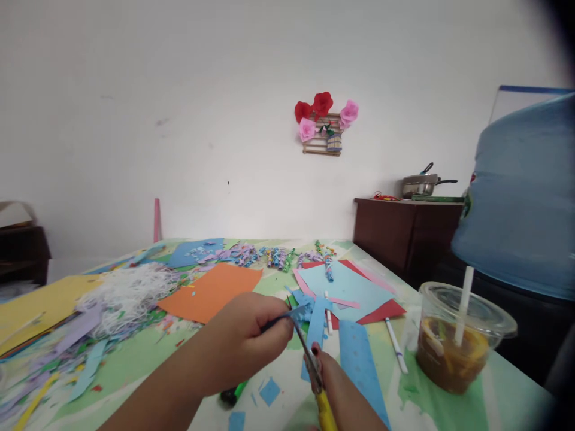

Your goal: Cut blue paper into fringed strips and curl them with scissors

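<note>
My left hand [238,338] pinches a small piece of blue paper [294,312] between thumb and fingers, above the table's middle. In my right hand [338,377] is a pair of scissors with a yellow handle [327,412]. Its metal blades point up and forward, close to the blue paper at my left fingertips. Whether the blades touch the paper, I cannot tell. A wide blue paper strip [363,365] lies to the right of my right hand. Cut blue paper squares [270,391] rest below my left wrist, near a dark-ended green marker [231,395].
Orange paper [220,290] and light blue paper [348,284] lie ahead. White shredded paper [130,293] is heaped at left. A white marker [396,347] lies at right, beside a plastic cup of brown drink [453,353] with a straw. A large blue water bottle [521,197] stands behind it.
</note>
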A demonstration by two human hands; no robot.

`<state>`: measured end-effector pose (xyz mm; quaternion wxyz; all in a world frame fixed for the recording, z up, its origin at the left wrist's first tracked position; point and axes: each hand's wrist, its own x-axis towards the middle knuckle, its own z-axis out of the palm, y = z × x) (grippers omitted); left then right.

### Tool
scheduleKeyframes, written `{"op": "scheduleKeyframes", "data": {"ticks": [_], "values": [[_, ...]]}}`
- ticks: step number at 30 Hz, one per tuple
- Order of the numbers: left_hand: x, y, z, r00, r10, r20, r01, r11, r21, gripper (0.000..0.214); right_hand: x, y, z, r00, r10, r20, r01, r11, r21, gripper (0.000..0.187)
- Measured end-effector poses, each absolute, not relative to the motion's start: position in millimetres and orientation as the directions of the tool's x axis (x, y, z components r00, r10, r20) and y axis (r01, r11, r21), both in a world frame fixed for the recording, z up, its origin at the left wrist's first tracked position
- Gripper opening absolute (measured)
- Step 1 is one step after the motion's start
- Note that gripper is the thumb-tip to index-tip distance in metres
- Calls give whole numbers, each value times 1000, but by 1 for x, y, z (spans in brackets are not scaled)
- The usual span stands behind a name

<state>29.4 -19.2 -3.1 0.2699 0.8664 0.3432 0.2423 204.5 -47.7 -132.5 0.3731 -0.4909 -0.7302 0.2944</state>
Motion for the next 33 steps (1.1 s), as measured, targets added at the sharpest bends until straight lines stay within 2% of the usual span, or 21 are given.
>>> {"op": "scheduleKeyframes", "data": {"ticks": [2,4,8,10,12,16,21,23,27,31,33], "values": [[28,-22,-1,663,700,267,477,-669,571,27,202,-48,-131,-191,959,211,510,281,-813,50],[27,-23,-3,686,685,244,469,-673,572,27,202,-51,-127,-178,959,219,555,282,-783,42],[31,-21,-8,696,690,197,454,-636,623,25,206,-60,-122,-226,922,315,593,387,-706,65],[32,-20,-10,699,693,176,440,-612,657,26,208,-61,-123,-248,911,328,582,411,-702,69],[32,-19,-10,718,678,158,423,-606,674,26,207,-57,-126,-267,917,297,576,399,-713,63],[34,-18,-9,719,675,168,416,-611,673,23,201,-49,-127,-219,960,175,605,275,-748,39],[32,-19,-8,728,659,188,423,-648,634,22,197,-48,-123,-227,962,154,629,265,-731,28],[31,-19,-8,723,664,192,435,-652,621,22,196,-46,-124,-213,970,119,647,231,-726,29],[30,-19,-10,722,673,160,433,-620,655,24,190,-43,-130,-154,976,154,627,217,-748,34],[31,-17,-12,712,691,125,426,-567,705,24,185,-43,-126,-116,992,53,633,115,-766,46],[33,-17,-12,695,711,112,448,-548,706,25,188,-47,-121,-153,985,83,637,163,-754,49]]}}
